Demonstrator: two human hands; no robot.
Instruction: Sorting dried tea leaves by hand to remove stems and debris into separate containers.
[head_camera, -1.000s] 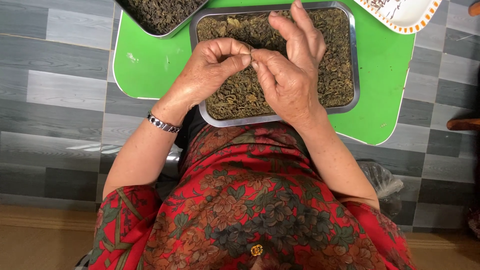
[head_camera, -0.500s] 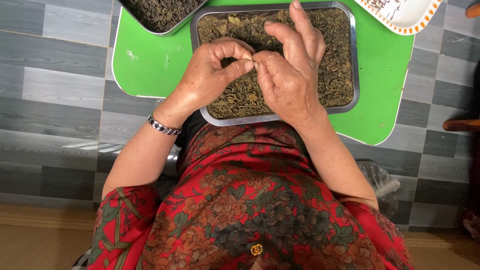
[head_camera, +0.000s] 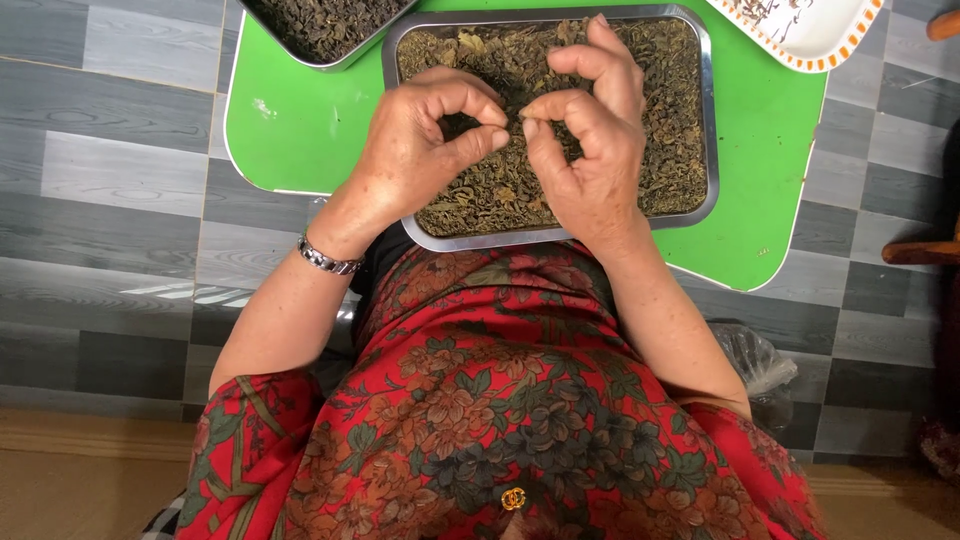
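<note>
A rectangular metal tray (head_camera: 700, 130) full of dried olive-brown leaves (head_camera: 670, 110) rests on a bright green table (head_camera: 290, 130). Both my hands hover over the middle of the tray. My left hand (head_camera: 420, 150) pinches thumb against forefinger, and my right hand (head_camera: 590, 130) does the same, tips almost meeting around a small leaf piece (head_camera: 516, 118) between them. A silver watch band (head_camera: 326, 258) circles my left wrist. My other right fingers are raised above the leaves.
A second metal tray (head_camera: 320, 25) of darker leaves lies at the table's top left. A white dish with an orange-dotted rim (head_camera: 810, 30) sits top right. Grey plank flooring (head_camera: 100, 200) surrounds the table. A wooden piece (head_camera: 920, 250) and a clear plastic bag (head_camera: 750, 360) are at right.
The hands have stayed over the tray's middle, with the fingertips working slightly against each other; the pinch has shifted a little. The trays have not moved.
</note>
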